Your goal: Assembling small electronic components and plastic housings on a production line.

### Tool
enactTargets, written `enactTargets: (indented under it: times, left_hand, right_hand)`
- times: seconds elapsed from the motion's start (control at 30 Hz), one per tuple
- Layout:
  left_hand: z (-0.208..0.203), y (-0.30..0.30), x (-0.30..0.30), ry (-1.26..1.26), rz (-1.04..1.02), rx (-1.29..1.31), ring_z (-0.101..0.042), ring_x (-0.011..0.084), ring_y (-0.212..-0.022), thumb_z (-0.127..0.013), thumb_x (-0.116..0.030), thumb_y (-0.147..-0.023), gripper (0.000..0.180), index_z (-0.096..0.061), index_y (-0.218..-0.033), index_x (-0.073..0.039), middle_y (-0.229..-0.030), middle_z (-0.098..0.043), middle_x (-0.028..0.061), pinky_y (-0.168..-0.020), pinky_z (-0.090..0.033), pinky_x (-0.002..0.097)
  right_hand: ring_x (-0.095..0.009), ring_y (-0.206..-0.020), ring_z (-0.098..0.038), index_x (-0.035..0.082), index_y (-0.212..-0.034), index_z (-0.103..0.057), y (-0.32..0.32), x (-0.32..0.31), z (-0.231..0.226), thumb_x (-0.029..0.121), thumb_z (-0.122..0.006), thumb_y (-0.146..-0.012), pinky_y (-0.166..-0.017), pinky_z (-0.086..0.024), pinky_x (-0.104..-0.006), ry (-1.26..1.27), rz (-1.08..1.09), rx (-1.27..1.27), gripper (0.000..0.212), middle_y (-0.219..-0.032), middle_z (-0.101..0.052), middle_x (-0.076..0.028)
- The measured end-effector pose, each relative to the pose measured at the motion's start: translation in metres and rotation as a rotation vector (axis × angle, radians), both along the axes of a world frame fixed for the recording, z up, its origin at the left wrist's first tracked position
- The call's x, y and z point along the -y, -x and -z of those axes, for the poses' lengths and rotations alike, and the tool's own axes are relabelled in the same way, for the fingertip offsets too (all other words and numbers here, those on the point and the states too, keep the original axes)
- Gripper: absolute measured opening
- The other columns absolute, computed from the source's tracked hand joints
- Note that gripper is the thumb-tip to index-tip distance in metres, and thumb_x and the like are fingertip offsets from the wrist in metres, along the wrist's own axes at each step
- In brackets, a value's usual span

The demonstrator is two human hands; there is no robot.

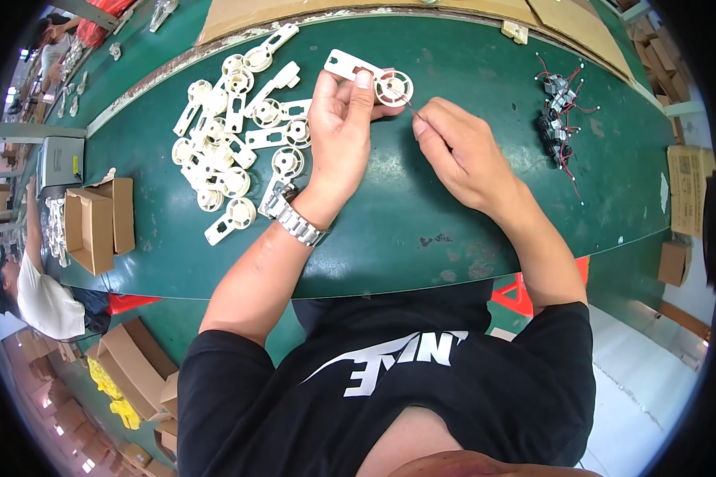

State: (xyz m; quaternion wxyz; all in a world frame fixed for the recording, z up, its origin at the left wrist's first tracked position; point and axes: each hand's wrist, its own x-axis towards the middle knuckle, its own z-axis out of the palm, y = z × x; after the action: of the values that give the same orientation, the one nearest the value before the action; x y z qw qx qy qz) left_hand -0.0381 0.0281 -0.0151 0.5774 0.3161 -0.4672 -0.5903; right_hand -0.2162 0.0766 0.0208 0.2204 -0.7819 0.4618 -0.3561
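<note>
My left hand (338, 127) holds up a white plastic part (371, 77) with a flat arm and a round wheel-like end, thumb and fingers pinching it above the green table (422, 215). A metal watch sits on that wrist. My right hand (453, 147) is just right of the part, its fingertips pinched on a thin red wire (410, 105) that runs to the wheel end. A pile of several similar white parts (235, 131) lies to the left of my left hand.
A cluster of small motors with red and black wires (559, 111) lies at the right. An open cardboard box (95, 222) stands at the table's left edge. Cardboard sheets (358, 9) cover the far side. Another person (32, 294) sits at the left.
</note>
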Motion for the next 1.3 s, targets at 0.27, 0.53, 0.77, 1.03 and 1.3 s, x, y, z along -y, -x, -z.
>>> enactTargets:
  times: [0.27,0.53,0.77,1.03,1.3]
  left_hand:
    - [-0.003,0.002,-0.004,0.029,0.051,0.041,-0.073,0.0214,-0.103,-0.055,-0.024,-0.112,0.039,-0.048,-0.141,0.001,-0.119,-0.072,0.0181,-0.089,-0.062,0.0376]
    - [-0.001,0.008,-0.010,0.082,0.098,0.064,-0.069,0.0164,-0.110,-0.059,-0.016,-0.109,0.038,-0.052,-0.142,0.001,-0.121,-0.071,0.0131,-0.095,-0.058,0.0311]
    - [-0.005,0.010,-0.014,0.109,0.060,0.194,-0.070,0.0135,-0.102,-0.063,-0.016,-0.108,0.040,-0.056,-0.143,0.001,-0.114,-0.073,0.0098,-0.089,-0.059,0.0291]
    - [-0.005,0.008,-0.013,0.111,0.114,0.235,-0.068,0.0169,-0.111,-0.060,-0.018,-0.109,0.044,-0.051,-0.147,0.003,-0.124,-0.069,0.0126,-0.093,-0.060,0.0320]
    - [-0.003,0.010,-0.015,0.048,0.044,0.119,-0.071,0.0112,-0.093,-0.065,-0.016,-0.106,0.038,-0.062,-0.138,0.004,-0.106,-0.074,0.0073,-0.080,-0.062,0.0279]
  right_hand:
    - [-0.040,-0.079,-0.062,-0.001,-0.101,-0.060,0.000,0.001,0.002,0.009,-0.057,-0.100,-0.070,-0.050,-0.0472,-0.018,0.042,-0.013,0.010,-0.090,-0.062,-0.018]
    - [-0.038,-0.077,-0.065,0.001,-0.108,-0.062,-0.003,-0.003,0.008,0.010,-0.067,-0.097,-0.067,-0.053,-0.0462,0.031,0.105,-0.027,0.015,-0.094,-0.066,-0.017]
    - [-0.018,-0.073,-0.067,0.005,-0.118,-0.062,-0.008,-0.001,0.008,0.003,-0.085,-0.082,-0.061,-0.055,-0.0306,0.083,0.247,0.209,0.043,-0.102,-0.068,-0.010]
    - [-0.023,-0.075,-0.067,0.002,-0.108,-0.069,-0.001,0.004,0.010,-0.001,-0.080,-0.085,-0.063,-0.055,-0.0338,0.297,0.224,0.108,0.026,-0.096,-0.068,-0.009]
    - [-0.031,-0.077,-0.066,0.003,-0.112,-0.069,-0.007,0.003,0.014,0.001,-0.078,-0.088,-0.068,-0.054,-0.0389,0.162,0.311,0.184,0.026,-0.088,-0.065,-0.013]
